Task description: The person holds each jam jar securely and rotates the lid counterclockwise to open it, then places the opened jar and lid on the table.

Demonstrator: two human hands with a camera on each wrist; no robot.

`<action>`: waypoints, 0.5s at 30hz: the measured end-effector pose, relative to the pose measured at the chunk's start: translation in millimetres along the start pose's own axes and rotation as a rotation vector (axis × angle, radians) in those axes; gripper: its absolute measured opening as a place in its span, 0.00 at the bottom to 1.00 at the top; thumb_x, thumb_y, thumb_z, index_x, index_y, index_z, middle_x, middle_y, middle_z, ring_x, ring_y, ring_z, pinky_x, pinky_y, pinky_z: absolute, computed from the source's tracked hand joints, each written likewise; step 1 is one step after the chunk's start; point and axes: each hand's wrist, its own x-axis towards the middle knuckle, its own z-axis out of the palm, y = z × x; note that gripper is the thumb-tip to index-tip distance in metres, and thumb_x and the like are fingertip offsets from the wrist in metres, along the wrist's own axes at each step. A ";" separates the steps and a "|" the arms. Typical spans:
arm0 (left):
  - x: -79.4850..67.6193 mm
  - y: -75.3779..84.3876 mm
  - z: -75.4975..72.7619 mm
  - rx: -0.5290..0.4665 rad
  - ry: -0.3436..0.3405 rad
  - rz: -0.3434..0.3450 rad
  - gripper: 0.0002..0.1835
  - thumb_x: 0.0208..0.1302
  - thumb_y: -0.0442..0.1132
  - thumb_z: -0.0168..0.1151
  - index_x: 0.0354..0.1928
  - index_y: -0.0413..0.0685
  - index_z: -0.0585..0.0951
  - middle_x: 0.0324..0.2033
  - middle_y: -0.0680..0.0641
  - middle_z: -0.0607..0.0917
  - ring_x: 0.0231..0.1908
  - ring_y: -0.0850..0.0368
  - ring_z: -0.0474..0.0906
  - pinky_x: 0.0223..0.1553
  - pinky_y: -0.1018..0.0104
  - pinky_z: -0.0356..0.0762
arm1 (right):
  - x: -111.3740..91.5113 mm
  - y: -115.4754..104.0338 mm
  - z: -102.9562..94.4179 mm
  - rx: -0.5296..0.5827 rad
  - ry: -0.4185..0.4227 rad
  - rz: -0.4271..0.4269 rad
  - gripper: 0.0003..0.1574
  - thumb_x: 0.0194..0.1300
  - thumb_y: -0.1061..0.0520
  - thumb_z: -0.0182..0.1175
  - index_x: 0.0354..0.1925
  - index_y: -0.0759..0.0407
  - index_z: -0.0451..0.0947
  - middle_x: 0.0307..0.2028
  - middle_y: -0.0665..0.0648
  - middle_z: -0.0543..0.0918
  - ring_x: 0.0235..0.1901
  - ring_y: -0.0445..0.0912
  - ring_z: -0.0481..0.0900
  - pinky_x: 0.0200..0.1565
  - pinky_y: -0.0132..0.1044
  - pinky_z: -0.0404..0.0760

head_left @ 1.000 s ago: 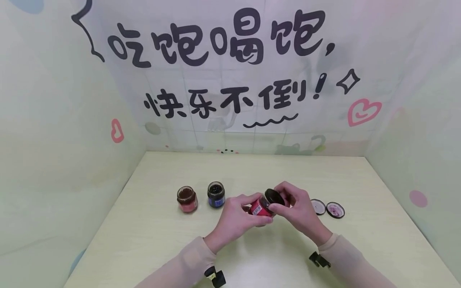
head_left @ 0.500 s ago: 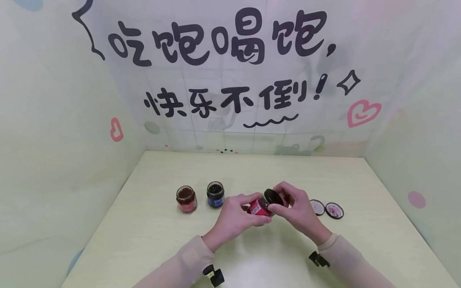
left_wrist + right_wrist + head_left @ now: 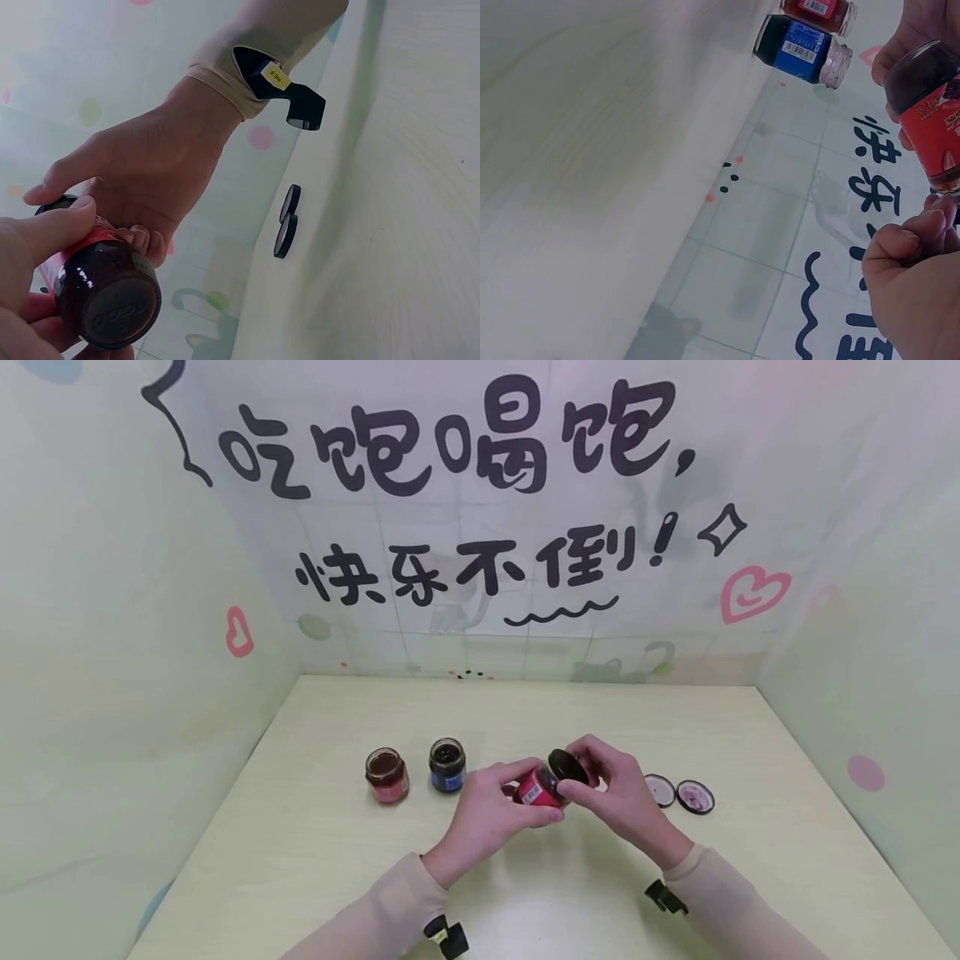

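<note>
My left hand [image 3: 487,814] grips a small glass jar [image 3: 538,787] with a red label, held tilted above the table. Its dark base faces the left wrist view, where the jar [image 3: 109,296] sits between thumb and fingers. A black lid [image 3: 567,767] is at the jar's mouth, pinched between the thumb and fingers of my right hand [image 3: 618,789]. In the right wrist view, the right hand's curled fingers [image 3: 911,240] lie at the jar's neck, and the lid is mostly hidden.
Left of my hands on the table [image 3: 300,860] stand two uncovered jars: a red-labelled jar [image 3: 387,777] and a blue-labelled jar [image 3: 447,766]. Right of them, two lids lie inside up, one plain white lid [image 3: 661,791] and one stained lid [image 3: 696,797]. A printed cloth [image 3: 420,652] hangs behind.
Both hands keep their hold on the jar and lid. Only slight shifts of the lid and right-hand fingers show; the other jars and lids stay put.
</note>
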 end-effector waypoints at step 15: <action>-3.7 -1.5 4.5 0.090 0.060 0.130 0.30 0.43 0.54 0.83 0.53 0.67 0.85 0.41 0.58 0.84 0.36 0.58 0.80 0.32 0.66 0.82 | 1.7 -19.1 5.6 -0.131 0.105 0.087 0.14 0.60 0.45 0.73 0.43 0.38 0.80 0.22 0.47 0.73 0.20 0.43 0.67 0.22 0.34 0.66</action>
